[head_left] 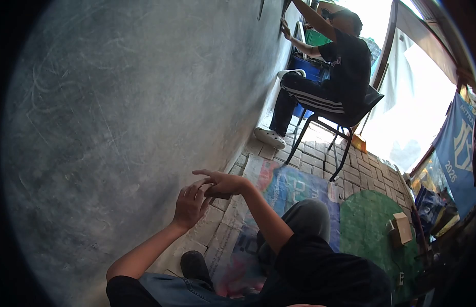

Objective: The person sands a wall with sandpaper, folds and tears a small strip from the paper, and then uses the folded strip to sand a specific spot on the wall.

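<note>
My left hand [191, 206] is raised close to the grey wall [120, 128], its fingers stretched upward and slightly apart. Its fingertips meet my right hand [223, 183], which reaches across from the right with the index finger pointing toward the wall. Under the right palm, a small flat dark-brown piece [220, 196] shows, pinched by the curled fingers; its kind cannot be made out. Both hands are in front of the wall's lower part, above the paved floor. Pale scratches and swirling smear marks cover the wall surface.
Another person [345, 61] sits on a black chair [345, 120] farther along the wall, arms raised to it. A printed banner [299, 189] lies on the paving stones beside a green round mat [366, 220] with a small cardboard box [402, 229]. Blue bins [307, 66] stand behind.
</note>
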A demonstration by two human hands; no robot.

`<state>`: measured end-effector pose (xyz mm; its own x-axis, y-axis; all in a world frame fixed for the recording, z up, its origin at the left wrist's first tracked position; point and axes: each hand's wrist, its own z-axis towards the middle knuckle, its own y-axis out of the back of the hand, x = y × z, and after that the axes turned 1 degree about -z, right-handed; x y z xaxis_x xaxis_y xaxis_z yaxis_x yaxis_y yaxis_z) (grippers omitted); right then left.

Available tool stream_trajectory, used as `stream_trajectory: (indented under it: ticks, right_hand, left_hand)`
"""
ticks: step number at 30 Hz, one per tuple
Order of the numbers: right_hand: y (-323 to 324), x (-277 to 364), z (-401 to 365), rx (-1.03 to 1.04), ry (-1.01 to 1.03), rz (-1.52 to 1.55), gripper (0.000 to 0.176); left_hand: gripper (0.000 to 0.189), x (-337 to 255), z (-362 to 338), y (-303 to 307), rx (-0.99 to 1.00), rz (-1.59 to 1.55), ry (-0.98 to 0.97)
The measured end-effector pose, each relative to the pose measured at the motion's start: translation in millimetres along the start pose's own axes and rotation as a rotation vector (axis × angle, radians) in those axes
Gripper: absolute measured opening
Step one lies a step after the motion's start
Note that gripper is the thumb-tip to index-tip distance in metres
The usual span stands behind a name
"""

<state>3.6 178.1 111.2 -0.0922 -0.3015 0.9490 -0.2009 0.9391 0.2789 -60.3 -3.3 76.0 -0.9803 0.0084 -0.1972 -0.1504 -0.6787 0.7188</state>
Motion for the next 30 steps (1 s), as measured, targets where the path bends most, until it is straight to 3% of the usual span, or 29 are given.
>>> stream_trajectory:
  ticks: [2,7,11,14,16,22,24,27,30]
  right_hand:
    - [0.5,1.2,-2.6,0.029,0.041,0.025,0.074]
    - [-2.1,7.7,-4.9,0.124,-0.043,-0.384,0.070]
    - [0.9,10.7,-9.1,0.110,-0.106,-0.262,0.067]
    - [1.4,8.5,-3.6,0.070,-0.043,-0.387,0.066]
    - [-7.8,22.6,-0.1,0.029,0.166,-0.788,0.062]
    - [-47.4,78.6,-8.7,0.183,0.308,-0.681,0.057]
    - [-57.8,82.8,-12.2,0.184,0.327,-0.684,0.058]
    - [-60.5,95.0,-28.7,0.167,0.309,-0.717,0.060]
    - [-62.2,106.3,-47.1,0.204,0.200,-0.507,0.066]
  left_hand:
    - [0.045,-2.2,1.6,1.6,-0.006,0.036,-0.029]
    - [0.040,1.6,-4.8,-4.1,0.028,0.088,-0.116]
    - [0.042,-6.0,-2.4,2.3,0.017,0.051,-0.074]
    - [0.039,-11.4,-5.5,8.3,0.039,-0.011,0.001]
    - [0.037,-10.7,-12.8,9.2,0.031,-0.033,0.019]
    - [0.031,-9.4,-27.2,36.0,0.003,-0.060,0.147]
    - [0.030,-12.2,-32.5,40.8,-0.049,-0.119,0.055]
    - [0.024,-13.2,-40.2,42.2,-0.004,-0.123,0.231]
    - [0.021,-20.2,-39.3,56.2,0.140,0.014,0.360]
